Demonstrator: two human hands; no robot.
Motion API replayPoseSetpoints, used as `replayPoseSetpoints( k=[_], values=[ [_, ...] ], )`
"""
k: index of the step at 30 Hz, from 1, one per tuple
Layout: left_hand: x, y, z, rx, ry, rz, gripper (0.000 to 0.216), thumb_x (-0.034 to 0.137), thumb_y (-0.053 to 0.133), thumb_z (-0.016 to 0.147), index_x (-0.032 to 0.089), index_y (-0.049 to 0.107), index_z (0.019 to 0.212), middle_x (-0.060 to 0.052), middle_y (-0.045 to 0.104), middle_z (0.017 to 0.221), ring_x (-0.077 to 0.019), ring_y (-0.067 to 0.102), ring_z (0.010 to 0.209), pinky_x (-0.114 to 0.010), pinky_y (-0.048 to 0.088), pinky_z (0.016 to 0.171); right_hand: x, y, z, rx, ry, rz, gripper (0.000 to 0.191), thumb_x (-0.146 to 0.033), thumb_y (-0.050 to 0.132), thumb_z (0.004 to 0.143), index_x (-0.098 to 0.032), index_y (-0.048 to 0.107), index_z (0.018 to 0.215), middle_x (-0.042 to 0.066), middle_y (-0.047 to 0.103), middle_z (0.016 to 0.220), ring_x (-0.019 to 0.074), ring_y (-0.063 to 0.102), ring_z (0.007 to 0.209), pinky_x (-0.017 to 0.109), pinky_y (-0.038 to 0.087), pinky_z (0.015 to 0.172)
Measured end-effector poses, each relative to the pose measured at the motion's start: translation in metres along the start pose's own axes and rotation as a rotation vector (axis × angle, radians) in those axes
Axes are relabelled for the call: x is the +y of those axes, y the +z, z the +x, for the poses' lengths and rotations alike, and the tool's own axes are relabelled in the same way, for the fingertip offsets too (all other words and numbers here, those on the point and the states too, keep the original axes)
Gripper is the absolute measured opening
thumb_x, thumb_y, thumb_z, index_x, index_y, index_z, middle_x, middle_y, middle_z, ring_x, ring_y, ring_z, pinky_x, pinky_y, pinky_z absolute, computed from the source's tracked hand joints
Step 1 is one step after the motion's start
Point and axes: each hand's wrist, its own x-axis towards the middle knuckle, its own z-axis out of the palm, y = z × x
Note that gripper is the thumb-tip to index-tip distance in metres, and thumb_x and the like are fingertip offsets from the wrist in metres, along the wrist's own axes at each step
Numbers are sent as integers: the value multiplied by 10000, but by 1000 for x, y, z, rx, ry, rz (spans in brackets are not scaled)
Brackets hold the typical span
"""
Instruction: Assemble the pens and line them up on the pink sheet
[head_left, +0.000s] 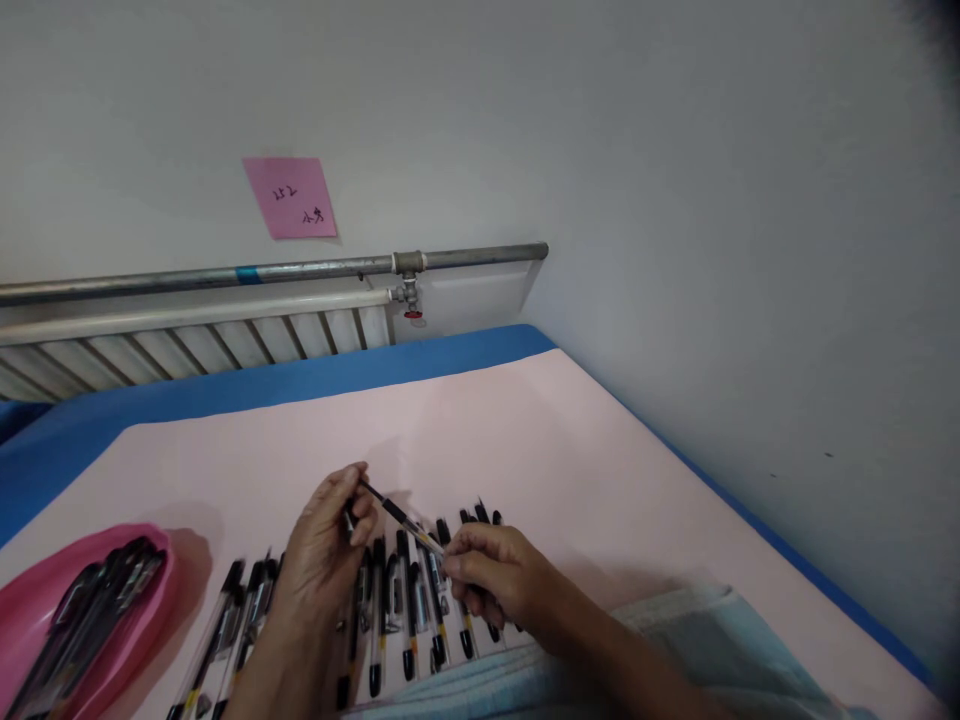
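Spanning the gap between my 2 hands, a clear-barrelled gel pen (403,519) hangs above the far ends of the loose row of pens (376,640). From my remote seat I read its long axis as a diagonal: the narrow dark end points up and left, away from the wearer, and the clear end slopes down to the right. I judge this line between the 2 grips to be what matters most.

The left hand (322,530) has thumb and finger pinching the narrow end, its other fingers curled by something dark that I cannot make out. The right hand (491,570) pinches the clear end between thumb and forefinger, so neither is nearer; both touch the pen.

Beneath, the row lies on the pink-covered counter (465,430), most of its pens running nearly toward the wearer, across the held pen's slant. Well to the left, a pink basin (169,590) holds more pens (97,610).
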Motion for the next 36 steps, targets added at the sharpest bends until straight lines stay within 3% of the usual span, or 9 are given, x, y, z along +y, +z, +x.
replayPoseSetpoints(
  k=[5,8,12,17,23,26,29,34,36],
  values=[
    [19,-14,12,128,29,-245,42,106,549,755,97,589,749,28,462,595,-22,403,427,-108,269,291,-3,-22,-7,135,-120,-324,131,-252,540,727,-171,635,685,-17,519,625,92,457,589,204,330,534],
    [25,-19,15,143,28,-322,93,106,498,790,113,567,728,27,464,588,-25,411,420,-116,277,301,-3,-38,-12,218,-164,-353,153,-263,535,734,-170,652,702,-1,552,714,115,488,670,219,353,599],
    [22,-18,14,141,21,-313,130,84,462,798,109,560,717,26,446,567,-32,411,412,-123,270,295,7,-53,-15,398,-121,-373,166,-296,533,730,-156,618,712,-20,502,606,107,451,592,220,341,565],
    [11,-11,10,125,-53,-231,98,81,497,769,105,565,702,25,431,556,-39,408,411,-128,267,291,27,-56,-17,570,-59,-596,104,-213,533,690,-173,595,763,-30,507,574,107,455,561,220,343,557],
    [3,-6,5,88,-73,-163,89,90,517,750,96,581,688,18,452,581,-34,399,419,-124,275,284,39,-51,-24,508,-96,-789,176,-210,494,739,-188,595,881,-1,576,658,119,487,604,227,332,573],
    [-6,0,-1,42,-114,-48,24,104,580,701,93,600,699,5,487,611,-39,405,436,-124,278,289,36,-49,-27,526,-131,-768,186,-282,507,770,-181,592,901,22,596,730,131,504,652,236,353,608],
    [-21,10,-13,-47,-166,139,104,164,662,647,99,626,720,2,496,577,-53,413,443,-123,252,289,29,-47,-30,547,-195,-660,205,-318,501,791,-169,607,882,39,610,788,140,525,703,242,376,651],
    [-45,27,-35,-175,-291,358,203,313,694,627,131,616,669,24,474,476,-34,345,373,-126,214,305,22,-36,-32,270,-236,-429,235,-302,487,804,-186,652,925,17,637,820,139,547,732,227,396,648],
    [-52,30,-41,-205,-326,396,216,341,683,637,142,602,655,34,465,455,-25,317,352,-128,209,316,22,-30,-32,232,-219,-400,238,-285,527,772,-180,656,941,15,640,809,142,547,730,226,399,642]
  ],
)
